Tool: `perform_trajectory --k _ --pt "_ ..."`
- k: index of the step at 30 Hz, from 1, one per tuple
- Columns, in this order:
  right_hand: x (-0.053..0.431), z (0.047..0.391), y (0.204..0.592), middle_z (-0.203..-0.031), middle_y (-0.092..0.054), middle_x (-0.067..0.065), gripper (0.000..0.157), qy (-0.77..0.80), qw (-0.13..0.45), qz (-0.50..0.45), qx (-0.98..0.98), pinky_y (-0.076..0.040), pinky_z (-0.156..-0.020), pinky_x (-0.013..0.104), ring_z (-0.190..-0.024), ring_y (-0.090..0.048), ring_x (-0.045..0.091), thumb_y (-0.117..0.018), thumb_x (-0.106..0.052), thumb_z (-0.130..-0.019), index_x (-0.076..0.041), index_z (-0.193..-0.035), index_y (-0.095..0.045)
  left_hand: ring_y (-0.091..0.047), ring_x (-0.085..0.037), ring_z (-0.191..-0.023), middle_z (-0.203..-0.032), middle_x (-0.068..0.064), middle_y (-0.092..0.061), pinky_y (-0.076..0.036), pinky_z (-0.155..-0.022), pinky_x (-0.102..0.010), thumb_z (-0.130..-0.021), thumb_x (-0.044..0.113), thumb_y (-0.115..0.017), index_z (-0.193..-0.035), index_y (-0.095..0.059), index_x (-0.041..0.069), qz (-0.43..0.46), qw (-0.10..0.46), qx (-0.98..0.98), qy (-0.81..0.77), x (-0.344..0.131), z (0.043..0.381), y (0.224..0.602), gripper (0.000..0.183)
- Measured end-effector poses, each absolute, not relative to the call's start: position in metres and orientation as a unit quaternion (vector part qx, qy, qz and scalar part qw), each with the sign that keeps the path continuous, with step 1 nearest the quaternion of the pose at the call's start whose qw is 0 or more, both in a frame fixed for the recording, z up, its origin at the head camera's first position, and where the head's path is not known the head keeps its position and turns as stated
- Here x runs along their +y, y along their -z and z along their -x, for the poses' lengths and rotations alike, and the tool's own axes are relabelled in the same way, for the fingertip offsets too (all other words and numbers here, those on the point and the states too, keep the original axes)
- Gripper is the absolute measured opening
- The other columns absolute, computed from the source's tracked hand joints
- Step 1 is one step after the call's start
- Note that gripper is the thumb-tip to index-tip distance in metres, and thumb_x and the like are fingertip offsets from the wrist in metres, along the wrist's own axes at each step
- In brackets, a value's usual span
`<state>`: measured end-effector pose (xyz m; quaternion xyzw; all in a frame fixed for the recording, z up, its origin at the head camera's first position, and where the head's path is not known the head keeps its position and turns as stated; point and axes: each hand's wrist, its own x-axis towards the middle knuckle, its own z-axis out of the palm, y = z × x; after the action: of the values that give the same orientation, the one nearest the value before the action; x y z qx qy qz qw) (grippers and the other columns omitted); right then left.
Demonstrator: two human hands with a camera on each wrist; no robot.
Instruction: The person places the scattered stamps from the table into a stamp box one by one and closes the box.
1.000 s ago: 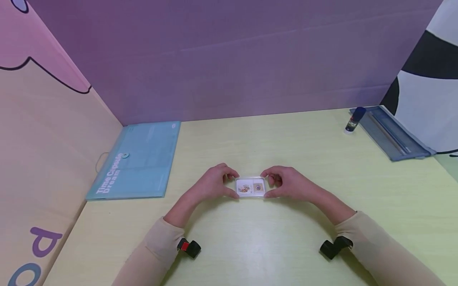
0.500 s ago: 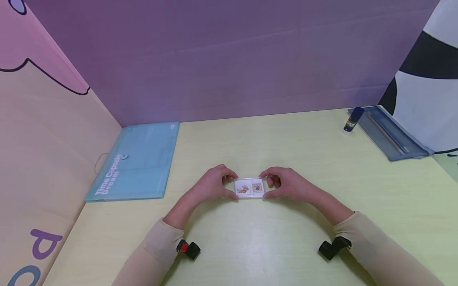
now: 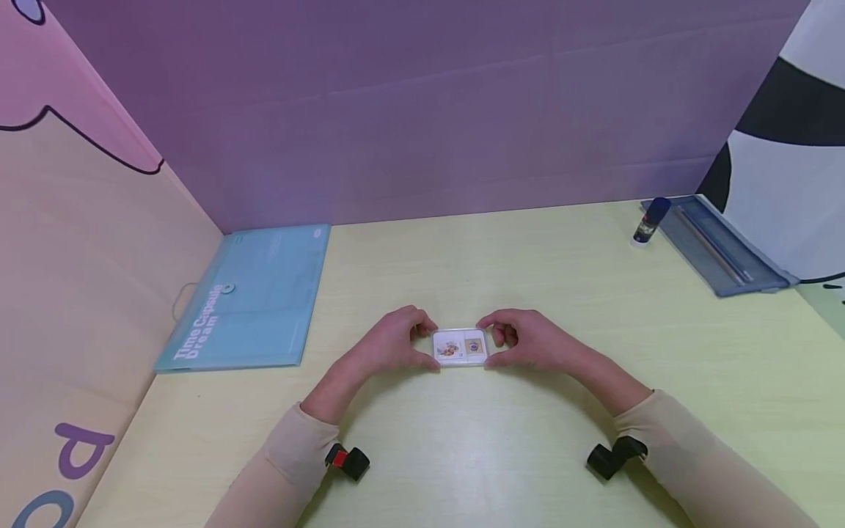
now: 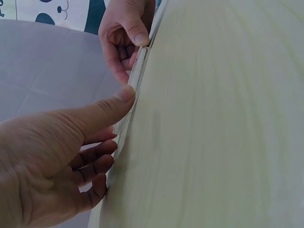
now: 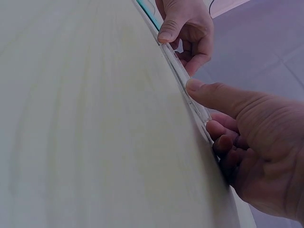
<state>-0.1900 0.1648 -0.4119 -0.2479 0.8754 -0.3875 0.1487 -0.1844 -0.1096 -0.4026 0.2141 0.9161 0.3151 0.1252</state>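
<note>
A small clear flat case (image 3: 460, 347) with rounded corners lies near the middle of the table, showing two little pictures side by side on white. My left hand (image 3: 400, 339) holds its left end between thumb and fingertips. At the opposite end my right hand (image 3: 529, 339) does the same, thumb at the near corner and index finger at the far one. Both wrist views show the case edge-on: in the left one it is a thin clear strip (image 4: 137, 69) close over the tabletop, with both thumbs along its near edge. The remaining fingers are loosely curled.
A blue document folder (image 3: 264, 308) printed "Time Capsule Dream" lies at the left. Toward the back right, a glue stick (image 3: 651, 221) stands by a blue-grey zip pouch (image 3: 722, 246). A purple panel (image 3: 429, 110) rises behind the pale wooden table (image 3: 462, 447).
The hands and the case keep nearly the same place. The whole head view has shifted very slightly.
</note>
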Motion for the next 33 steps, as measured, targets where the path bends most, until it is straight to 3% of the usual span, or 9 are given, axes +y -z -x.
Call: perform_trajectory --k 20,33 --pt "0.162 0.189 0.407 -0.077 -0.053 -0.002 0.053 0.341 0.141 0.271 0.889 -0.042 -0.065 0.026 -0.072 -0.048 0.015 -0.086 -0.013 -0.081 -0.001 -0.127 -0.064 -0.053 -0.016 -0.092 -0.099 0.003 -0.058 -0.047 -0.087 -0.03 -0.075 0.024 -0.093 -0.118 -0.068 0.007 -0.236 0.119 0.925 -0.274 -0.106 0.185 0.402 0.053" --pt "0.163 0.209 0.409 -0.069 -0.051 -0.005 0.053 0.314 0.117 0.273 0.902 -0.039 -0.062 0.027 -0.065 -0.046 0.011 -0.083 -0.015 -0.084 -0.002 -0.13 -0.062 -0.051 -0.019 -0.095 -0.1 0.001 -0.056 -0.046 -0.083 -0.03 -0.079 0.023 -0.09 -0.127 -0.066 0.008 -0.202 0.119 0.928 -0.289 -0.104 0.202 0.403 0.055"
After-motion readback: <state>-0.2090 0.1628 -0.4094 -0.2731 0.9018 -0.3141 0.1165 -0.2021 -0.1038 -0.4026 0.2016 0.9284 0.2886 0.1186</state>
